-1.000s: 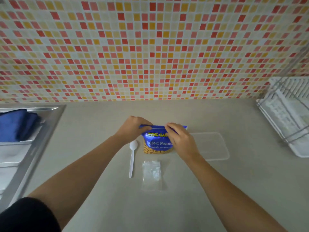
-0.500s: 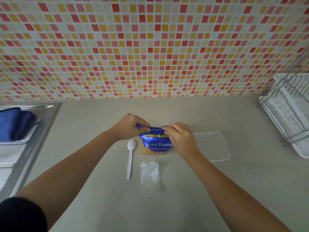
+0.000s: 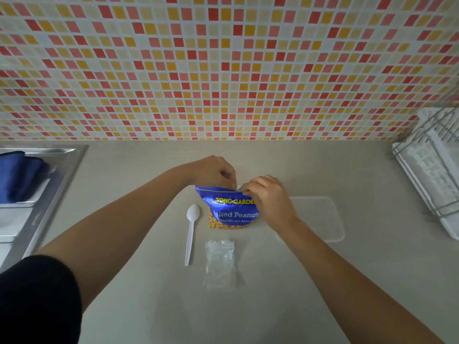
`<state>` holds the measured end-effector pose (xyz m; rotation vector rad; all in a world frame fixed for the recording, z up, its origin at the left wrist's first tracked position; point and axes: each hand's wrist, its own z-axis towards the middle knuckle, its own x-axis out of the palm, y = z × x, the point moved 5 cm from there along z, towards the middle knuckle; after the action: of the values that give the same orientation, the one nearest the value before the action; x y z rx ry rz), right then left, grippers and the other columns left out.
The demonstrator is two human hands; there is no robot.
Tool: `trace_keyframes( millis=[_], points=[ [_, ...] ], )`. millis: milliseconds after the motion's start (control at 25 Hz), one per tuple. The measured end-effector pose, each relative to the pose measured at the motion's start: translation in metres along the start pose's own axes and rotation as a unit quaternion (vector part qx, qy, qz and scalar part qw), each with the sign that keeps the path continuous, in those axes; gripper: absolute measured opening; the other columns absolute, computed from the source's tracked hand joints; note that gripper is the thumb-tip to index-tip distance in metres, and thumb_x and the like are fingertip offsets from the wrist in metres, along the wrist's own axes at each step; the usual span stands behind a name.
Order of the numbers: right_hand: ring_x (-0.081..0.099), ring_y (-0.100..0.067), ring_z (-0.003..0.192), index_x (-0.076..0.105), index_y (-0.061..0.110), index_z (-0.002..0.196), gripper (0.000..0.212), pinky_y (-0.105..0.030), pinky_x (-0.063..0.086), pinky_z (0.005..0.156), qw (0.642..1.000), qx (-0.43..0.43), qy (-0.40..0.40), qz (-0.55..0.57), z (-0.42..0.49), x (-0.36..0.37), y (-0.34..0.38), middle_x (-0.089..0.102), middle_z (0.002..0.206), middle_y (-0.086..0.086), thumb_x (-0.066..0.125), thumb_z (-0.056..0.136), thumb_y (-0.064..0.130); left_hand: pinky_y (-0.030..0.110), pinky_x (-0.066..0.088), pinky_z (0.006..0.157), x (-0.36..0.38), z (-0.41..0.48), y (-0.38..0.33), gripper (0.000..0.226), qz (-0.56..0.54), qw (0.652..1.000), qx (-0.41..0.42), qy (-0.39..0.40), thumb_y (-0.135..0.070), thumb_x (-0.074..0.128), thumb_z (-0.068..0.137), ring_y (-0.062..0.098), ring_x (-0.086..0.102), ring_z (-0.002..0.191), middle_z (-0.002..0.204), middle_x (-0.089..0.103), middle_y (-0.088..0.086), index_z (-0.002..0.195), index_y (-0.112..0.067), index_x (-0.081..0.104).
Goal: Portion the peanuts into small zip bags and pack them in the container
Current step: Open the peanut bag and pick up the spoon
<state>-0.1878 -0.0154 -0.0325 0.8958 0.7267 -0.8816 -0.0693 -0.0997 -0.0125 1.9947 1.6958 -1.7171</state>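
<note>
Beige counter below mosaic tiles holds the peanut bag upright at centre. Left hand and right hand both pinch its top edge, seemingly to open it. Spoon, zip bags and container lie close by, ready for portioning.

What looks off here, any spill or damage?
Nothing stands out. The peanut bag stands upright with the left hand and right hand pinching its top; no loose peanuts on the counter. Spoon, zip bags and container lie flat around it.
</note>
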Motion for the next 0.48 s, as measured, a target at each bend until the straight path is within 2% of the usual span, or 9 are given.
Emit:
trace_keyframes(
  millis=[120,280,360,480],
  points=[
    [0.06,-0.027,0.063,0.068,0.013,0.073,0.011,-0.021,0.034,0.067,0.998,0.025,0.049,0.015,0.005,0.003,-0.003,0.068,0.07,-0.002,0.057,0.074,0.012,0.008,0.035,0.057,0.003,0.002,-0.001,0.016,0.064,0.996,0.037,-0.042,-0.02,0.058,0.087,0.009,0.05,0.067,0.073,0.062,0.0,0.084,-0.007,0.067],
    [0.06,-0.027,0.064,0.069,0.014,0.075,0.017,-0.024,0.038,0.066,0.995,0.011,0.101,0.022,0.006,0.005,0.001,0.069,0.072,-0.003,0.068,0.067,-0.001,0.004,0.034,0.058,0.005,0.002,0.006,0.013,0.076,0.993,0.042,-0.077,-0.013,0.057,0.087,0.004,0.049,0.064,0.08,0.068,0.006,0.082,-0.008,0.068],
    [0.061,-0.027,0.066,0.07,0.012,0.076,0.009,-0.026,0.042,0.066,0.993,0.019,0.115,0.033,0.004,0.0,0.005,0.069,0.073,-0.005,0.066,0.071,0.005,0.005,0.034,0.059,0.003,0.0,0.009,0.013,0.068,0.993,0.034,-0.085,-0.016,0.059,0.086,0.01,0.051,0.068,0.082,0.07,0.008,0.084,-0.007,0.069],
    [0.061,-0.03,0.074,0.071,0.009,0.079,0.019,-0.03,0.044,0.07,0.988,0.075,0.127,0.051,0.004,-0.012,0.007,0.069,0.077,-0.011,0.055,0.08,0.02,0.009,0.034,0.06,-0.002,-0.004,0.002,0.015,0.087,0.988,0.06,-0.111,-0.019,0.061,0.086,0.013,0.053,0.071,0.082,0.07,0.008,0.086,-0.007,0.07]
  ],
)
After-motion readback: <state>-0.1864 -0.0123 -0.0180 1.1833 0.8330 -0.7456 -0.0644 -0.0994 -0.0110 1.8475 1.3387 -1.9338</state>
